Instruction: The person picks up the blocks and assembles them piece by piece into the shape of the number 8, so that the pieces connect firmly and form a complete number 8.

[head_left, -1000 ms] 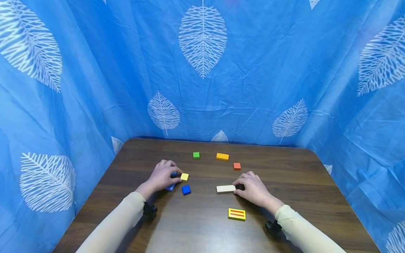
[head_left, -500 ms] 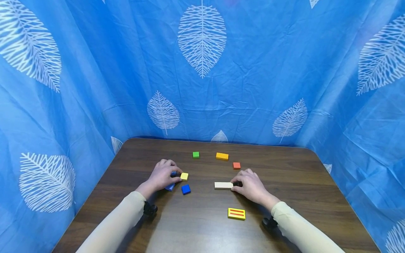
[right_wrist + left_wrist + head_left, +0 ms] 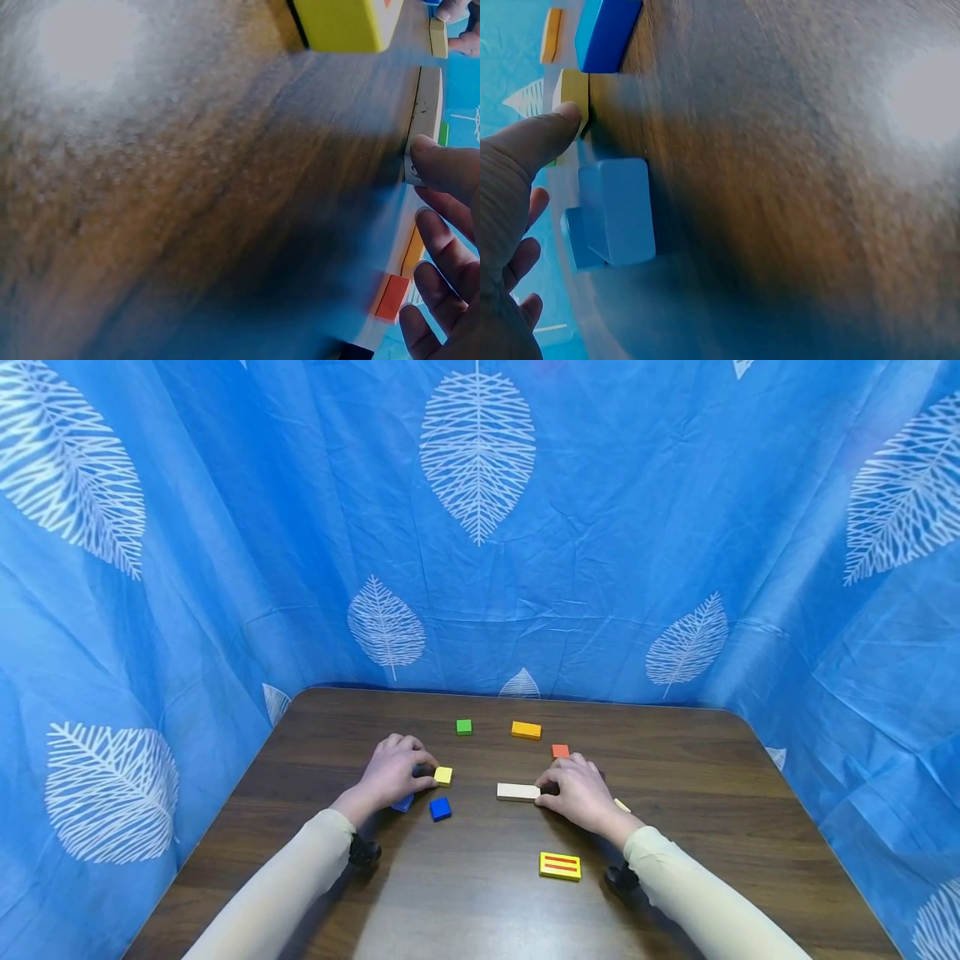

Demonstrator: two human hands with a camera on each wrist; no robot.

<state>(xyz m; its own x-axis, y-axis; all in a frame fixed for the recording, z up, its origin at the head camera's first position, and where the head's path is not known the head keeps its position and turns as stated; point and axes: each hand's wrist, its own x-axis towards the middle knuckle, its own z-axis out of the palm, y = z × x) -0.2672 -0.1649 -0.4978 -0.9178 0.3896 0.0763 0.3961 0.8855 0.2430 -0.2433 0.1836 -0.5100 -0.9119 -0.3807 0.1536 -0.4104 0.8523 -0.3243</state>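
My left hand (image 3: 393, 772) pinches a small yellow block (image 3: 443, 777) at its left side, low at the tabletop. In the left wrist view the thumb presses the near face of that yellow block (image 3: 573, 86). Blue blocks (image 3: 402, 803) lie partly hidden under this hand, and a dark blue block (image 3: 440, 809) sits just in front of it. My right hand (image 3: 576, 792) grips the right end of a long cream block (image 3: 517, 792), with thumb and index finger. The cream block (image 3: 427, 94) lies flat, its left end apart from the yellow block.
Toward the back lie a green block (image 3: 464, 727), an orange block (image 3: 527, 730) and a red block (image 3: 560, 751). A yellow block with red stripes (image 3: 560, 866) lies nearer the front. Another cream piece (image 3: 622, 805) shows beside the right wrist. A blue curtain (image 3: 480, 610) hangs behind the table.
My right hand has slid the cream block left and slightly away from me. My left hand has shifted a little right and back with the yellow block. A cream piece now shows by the right wrist.
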